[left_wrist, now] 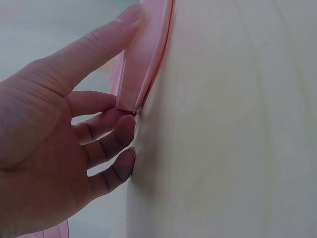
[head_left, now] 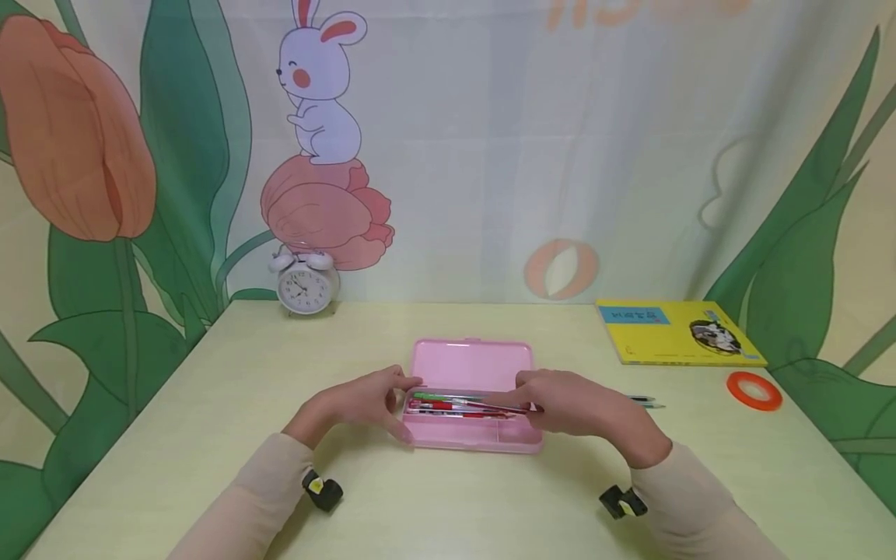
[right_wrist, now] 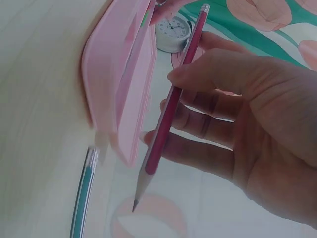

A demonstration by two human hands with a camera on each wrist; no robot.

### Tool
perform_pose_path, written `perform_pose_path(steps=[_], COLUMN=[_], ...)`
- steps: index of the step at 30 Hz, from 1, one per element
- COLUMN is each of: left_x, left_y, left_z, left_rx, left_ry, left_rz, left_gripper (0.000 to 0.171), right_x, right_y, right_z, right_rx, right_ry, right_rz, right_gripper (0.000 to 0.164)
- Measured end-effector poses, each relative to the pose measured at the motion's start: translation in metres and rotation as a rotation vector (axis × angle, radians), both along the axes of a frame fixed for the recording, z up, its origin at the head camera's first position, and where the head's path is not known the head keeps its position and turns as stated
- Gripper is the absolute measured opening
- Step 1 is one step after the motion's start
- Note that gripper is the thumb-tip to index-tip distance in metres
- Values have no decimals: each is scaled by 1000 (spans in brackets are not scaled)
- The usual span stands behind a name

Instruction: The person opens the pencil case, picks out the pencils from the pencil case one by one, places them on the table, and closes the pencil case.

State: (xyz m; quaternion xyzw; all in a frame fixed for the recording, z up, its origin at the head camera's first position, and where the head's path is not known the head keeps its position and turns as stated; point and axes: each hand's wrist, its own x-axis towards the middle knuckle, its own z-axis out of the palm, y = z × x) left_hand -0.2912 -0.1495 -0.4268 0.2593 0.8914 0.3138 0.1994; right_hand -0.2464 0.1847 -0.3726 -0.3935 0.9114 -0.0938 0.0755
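A pink pencil case (head_left: 448, 432) lies on the table with its lid (head_left: 472, 365) raised toward the back. Several pens and pencils (head_left: 441, 406), with red, green and clear barrels, fill its rear compartment. My left hand (head_left: 364, 400) grips the case's left end, thumb on the near side and fingers at the far side; in the left wrist view the thumb (left_wrist: 130, 15) presses the pink wall. Over the case's right end, my right hand (head_left: 574, 400) pinches a dark red pencil (right_wrist: 171, 106) between thumb and fingers. The pencil has a sharpened grey tip and an eraser end.
Two slim pencils (head_left: 649, 403) lie right of the case, one showing teal (right_wrist: 84, 191) in the right wrist view. Farther right are an orange tape roll (head_left: 736, 393) and a yellow book (head_left: 672, 350). A white alarm clock (head_left: 305, 288) stands at the back left.
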Motion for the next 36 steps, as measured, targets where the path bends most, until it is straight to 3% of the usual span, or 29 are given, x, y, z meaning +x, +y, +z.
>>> perform_pose_path(steps=[7, 16, 23, 36], left_x=[1, 0, 0, 0], left_y=[-1, -1, -1, 0], left_z=[-2, -3, -1, -1], left_rx=[1, 1, -9, -11], left_ry=[-5, 6, 13, 14], left_rz=[4, 0, -2, 0], left_gripper=[94, 95, 95, 94], right_x=[3, -7, -10, -13], right_y=[30, 72, 103, 113], right_z=[3, -4, -15, -23], right_rx=[-16, -42, -37, 1], right_ry=[-67, -168, -255, -389], right_rz=[-32, -83, -197, -346], right_gripper=[62, 55, 55, 47])
